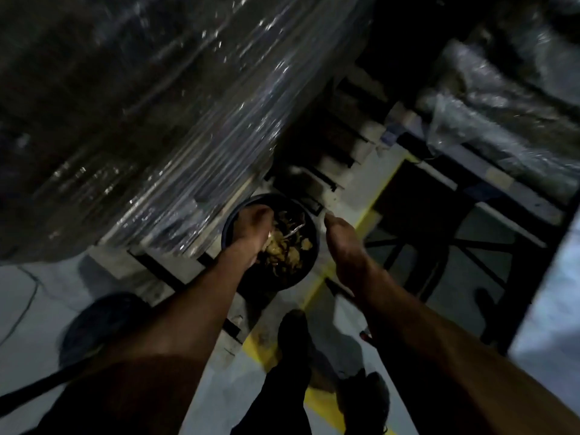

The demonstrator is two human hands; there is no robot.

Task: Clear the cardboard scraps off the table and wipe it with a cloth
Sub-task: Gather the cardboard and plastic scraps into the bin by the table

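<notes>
A round black bin (231,221) stands on the floor and holds a heap of pale cardboard scraps (290,249). My left hand (251,226) hangs over the bin's left side with its fingers bent downward. Scraps lie right under its palm, and the blur hides whether it still grips any. My right hand (342,243) is just right of the bin, above the rim, with its fingers stretched forward close together and nothing visible in them. No table or cloth is in view.
A tall stack wrapped in shiny plastic film (150,114) rises at the left, right behind the bin. A yellow floor line (317,293) runs under the bin. A dark metal frame (439,221) stands at the right. My shoes (293,331) are close below.
</notes>
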